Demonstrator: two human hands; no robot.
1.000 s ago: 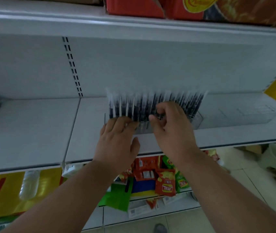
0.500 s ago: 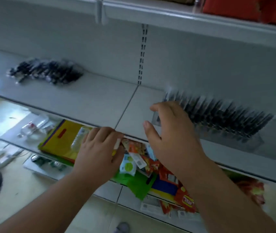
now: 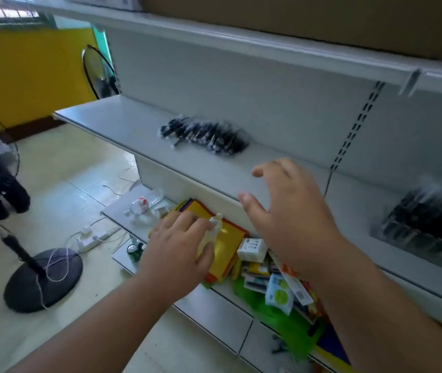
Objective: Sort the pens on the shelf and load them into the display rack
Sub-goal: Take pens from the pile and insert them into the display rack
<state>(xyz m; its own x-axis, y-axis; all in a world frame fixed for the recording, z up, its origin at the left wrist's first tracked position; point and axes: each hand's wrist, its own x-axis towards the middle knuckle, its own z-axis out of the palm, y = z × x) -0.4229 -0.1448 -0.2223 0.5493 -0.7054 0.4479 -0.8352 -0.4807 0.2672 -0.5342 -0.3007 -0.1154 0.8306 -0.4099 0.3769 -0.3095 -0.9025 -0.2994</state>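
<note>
loose pens (image 3: 205, 135): light, slick, roll-prone; pinch mid-barrel | display rack (image 3: 427, 227) right of pile | right hand (image 3: 289, 211) spread, empty | left hand (image 3: 182, 249) relaxed, empty

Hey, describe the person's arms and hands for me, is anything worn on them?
Both forearms are bare as far as the frame shows: no sleeves or gloves. The left hand and right hand show no rings, and neither wrist carries a watch or band. The picture is motion-blurred, so small marks could not be made out.
</note>
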